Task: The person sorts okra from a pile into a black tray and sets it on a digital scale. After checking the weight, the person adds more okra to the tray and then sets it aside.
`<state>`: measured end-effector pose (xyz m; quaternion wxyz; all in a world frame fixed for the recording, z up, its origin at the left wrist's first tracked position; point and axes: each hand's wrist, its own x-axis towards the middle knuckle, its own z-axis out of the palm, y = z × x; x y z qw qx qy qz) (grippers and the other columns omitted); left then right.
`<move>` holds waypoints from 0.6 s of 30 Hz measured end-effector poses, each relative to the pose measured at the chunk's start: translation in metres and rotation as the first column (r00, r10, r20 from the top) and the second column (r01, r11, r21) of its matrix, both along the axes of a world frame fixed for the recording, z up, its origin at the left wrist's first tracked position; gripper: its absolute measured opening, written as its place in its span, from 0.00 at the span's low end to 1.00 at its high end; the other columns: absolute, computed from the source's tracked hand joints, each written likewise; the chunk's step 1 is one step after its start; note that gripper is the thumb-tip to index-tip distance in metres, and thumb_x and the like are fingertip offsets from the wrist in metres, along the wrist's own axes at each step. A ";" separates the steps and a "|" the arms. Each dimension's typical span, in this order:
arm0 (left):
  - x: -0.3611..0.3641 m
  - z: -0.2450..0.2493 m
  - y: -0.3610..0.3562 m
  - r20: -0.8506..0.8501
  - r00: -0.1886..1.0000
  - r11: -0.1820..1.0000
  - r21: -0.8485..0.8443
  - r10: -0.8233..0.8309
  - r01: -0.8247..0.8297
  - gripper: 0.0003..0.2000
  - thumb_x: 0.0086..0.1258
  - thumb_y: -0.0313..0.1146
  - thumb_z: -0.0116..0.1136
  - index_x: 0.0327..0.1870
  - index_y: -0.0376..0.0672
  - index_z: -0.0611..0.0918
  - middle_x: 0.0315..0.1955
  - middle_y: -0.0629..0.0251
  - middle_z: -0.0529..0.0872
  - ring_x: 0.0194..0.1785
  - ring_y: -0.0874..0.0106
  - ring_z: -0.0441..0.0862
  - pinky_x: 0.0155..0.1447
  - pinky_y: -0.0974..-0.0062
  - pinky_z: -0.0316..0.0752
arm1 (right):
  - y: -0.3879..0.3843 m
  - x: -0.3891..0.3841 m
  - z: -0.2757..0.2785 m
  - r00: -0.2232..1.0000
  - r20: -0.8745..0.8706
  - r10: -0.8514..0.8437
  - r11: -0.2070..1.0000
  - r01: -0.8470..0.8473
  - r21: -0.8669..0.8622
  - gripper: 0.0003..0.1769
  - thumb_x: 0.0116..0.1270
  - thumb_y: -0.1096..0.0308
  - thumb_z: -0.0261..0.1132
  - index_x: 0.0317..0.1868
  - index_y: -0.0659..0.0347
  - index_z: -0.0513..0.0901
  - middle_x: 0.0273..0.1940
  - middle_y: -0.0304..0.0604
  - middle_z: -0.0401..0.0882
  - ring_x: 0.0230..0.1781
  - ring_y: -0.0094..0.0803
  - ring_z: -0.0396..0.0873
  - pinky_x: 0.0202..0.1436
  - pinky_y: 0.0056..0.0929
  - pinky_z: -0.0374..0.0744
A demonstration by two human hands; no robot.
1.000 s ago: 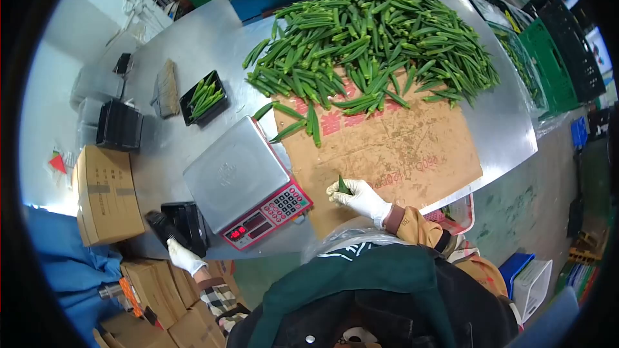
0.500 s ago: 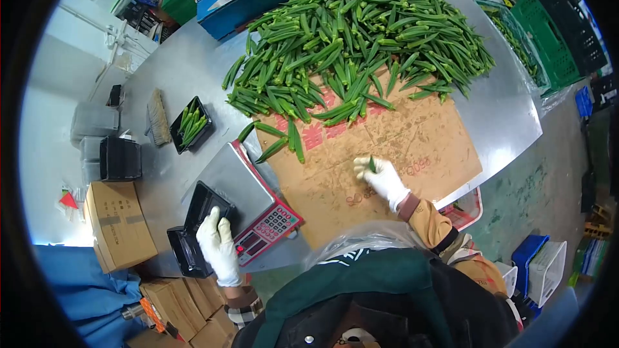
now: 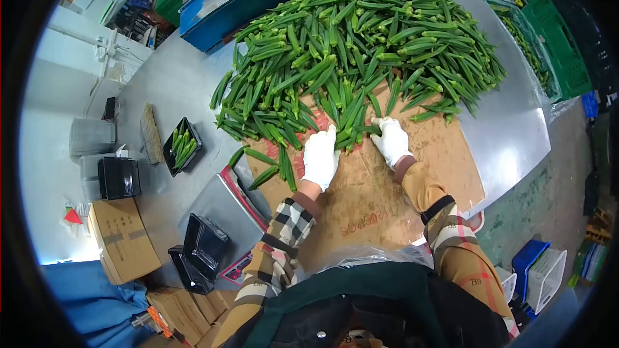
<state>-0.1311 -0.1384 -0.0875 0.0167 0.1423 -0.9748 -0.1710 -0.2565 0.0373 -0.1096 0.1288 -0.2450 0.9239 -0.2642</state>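
Observation:
A large heap of green okra pods [image 3: 361,38] spreads over the far part of a flat cardboard sheet [image 3: 425,180] on a metal table. My left hand [image 3: 320,158], in a white glove, is at the near edge of the heap. Its fingers reach forward beside several pods, and their tips are partly hidden. Just to the right, my gloved right hand [image 3: 391,142] pinches an okra pod [image 3: 371,129] close to the same pods. Left of the cardboard, two black plastic trays [image 3: 206,241] rest partly on a red-edged weighing scale [image 3: 222,203].
A black tray of okra [image 3: 183,146] lies beside a brush [image 3: 151,134] on the left. Cardboard boxes [image 3: 122,238] stand at the table's left edge. A blue box [image 3: 242,6] is behind the heap, and a green crate [image 3: 558,45] stands at the far right.
My left hand has left the black trays by the scale and come to the okra heap. My right hand has moved forward to the heap with its pod. The view has shifted slightly.

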 end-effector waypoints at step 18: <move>-0.063 -0.011 0.005 -0.034 0.906 -0.006 0.999 0.422 0.041 0.33 0.74 0.18 0.55 0.79 0.39 0.62 0.72 0.60 0.73 0.71 0.67 0.73 0.75 0.70 0.68 | -0.041 -0.009 -0.008 0.402 0.895 0.191 0.564 0.702 -0.435 0.17 0.74 0.69 0.67 0.60 0.63 0.83 0.49 0.40 0.88 0.42 0.25 0.84 0.48 0.26 0.83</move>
